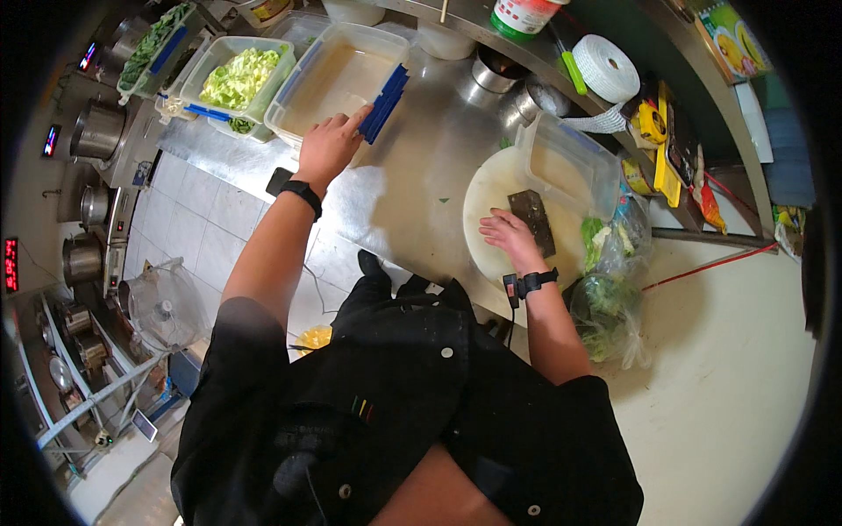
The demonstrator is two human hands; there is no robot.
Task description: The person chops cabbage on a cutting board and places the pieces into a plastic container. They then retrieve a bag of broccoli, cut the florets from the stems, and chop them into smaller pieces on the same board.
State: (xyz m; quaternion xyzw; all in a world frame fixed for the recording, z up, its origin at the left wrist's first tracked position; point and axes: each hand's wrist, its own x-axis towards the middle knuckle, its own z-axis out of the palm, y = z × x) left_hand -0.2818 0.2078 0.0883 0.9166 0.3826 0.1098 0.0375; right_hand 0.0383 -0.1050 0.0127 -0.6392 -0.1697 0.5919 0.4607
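My left hand [333, 144] lies at the near right corner of a clear plastic container [342, 72], its index finger reaching to the blue clips [387, 105] on the side. Whether it grips the rim cannot be told. On the right, my right hand [510, 235] is over a round white cutting board [483, 191], fingers apart, beside the dark blade of a cleaver [534, 217]. It holds nothing that shows. A second clear container [572, 164] rests tilted over the board's far right part. Green leaf pieces [595, 240] lie at the board's right edge.
A container of chopped lettuce [240, 79] stands at the left, with leafy greens [154, 46] beyond. Metal pots [493, 71] stand below the shelf, which bears a white webbing roll [605, 68] and a green-handled knife [573, 72]. Bagged vegetables [605, 309] lie right of the board.
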